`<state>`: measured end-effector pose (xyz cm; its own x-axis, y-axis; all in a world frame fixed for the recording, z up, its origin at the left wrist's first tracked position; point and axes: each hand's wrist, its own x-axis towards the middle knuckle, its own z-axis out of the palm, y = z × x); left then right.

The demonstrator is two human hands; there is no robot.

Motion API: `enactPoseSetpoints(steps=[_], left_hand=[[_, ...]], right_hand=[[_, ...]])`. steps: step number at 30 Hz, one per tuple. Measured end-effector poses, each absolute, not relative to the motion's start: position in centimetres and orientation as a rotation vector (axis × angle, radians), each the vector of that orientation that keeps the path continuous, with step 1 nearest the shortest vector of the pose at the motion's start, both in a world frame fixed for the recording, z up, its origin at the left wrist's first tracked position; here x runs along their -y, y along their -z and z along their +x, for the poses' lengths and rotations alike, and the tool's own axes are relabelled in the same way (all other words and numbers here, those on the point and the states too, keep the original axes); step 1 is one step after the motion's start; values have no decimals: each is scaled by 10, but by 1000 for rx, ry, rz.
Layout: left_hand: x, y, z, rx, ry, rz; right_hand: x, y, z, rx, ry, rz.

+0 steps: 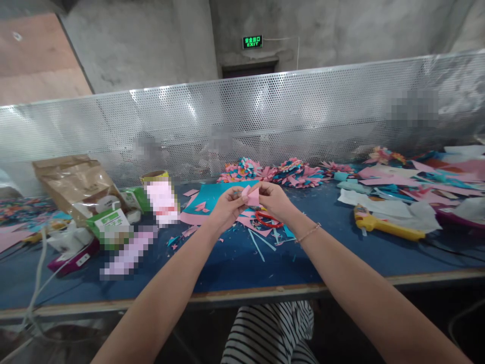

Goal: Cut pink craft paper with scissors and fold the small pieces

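Note:
A small folded piece of pink paper [251,196] is held up over the blue table between my two hands. My left hand [232,206] pinches its left side, fingers closed. On the right side, my right hand [273,199] grips the same paper between thumb and fingers. Behind and below the hands lie a teal sheet [212,194], pink scraps and thin light strips [256,246]. Red-handled scissors [268,219] lie just below my right hand, partly covered by it.
Pink and blue paper flowers [299,173] stand along the perforated metal screen [265,111]. A yellow glue gun [390,227] rests on the right. To the left are a brown paper bag [71,184], green packets [111,225] and a yellow-rimmed can [154,174].

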<state>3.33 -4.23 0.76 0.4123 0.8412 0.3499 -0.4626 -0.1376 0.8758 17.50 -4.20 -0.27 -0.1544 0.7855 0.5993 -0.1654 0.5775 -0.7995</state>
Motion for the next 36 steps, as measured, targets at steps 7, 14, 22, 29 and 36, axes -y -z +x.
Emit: enactPoseSetpoints(steps=[7, 14, 22, 29, 36], left_hand=[[39, -2, 34, -360, -1148, 1262], [39, -1, 34, -357, -1118, 1247], [40, 0, 36, -370, -1113, 1252], [37, 0, 38, -490, -1443, 1480], [38, -2, 35, -598, -1569, 1833]], right_hand=[[46, 2, 173, 1425, -1118, -420], [51, 0, 172, 1339, -1213, -410], [53, -1, 171, 1314, -1247, -397], [47, 0, 175, 1371, -1176, -423], [42, 1, 177, 1431, -1085, -488]])
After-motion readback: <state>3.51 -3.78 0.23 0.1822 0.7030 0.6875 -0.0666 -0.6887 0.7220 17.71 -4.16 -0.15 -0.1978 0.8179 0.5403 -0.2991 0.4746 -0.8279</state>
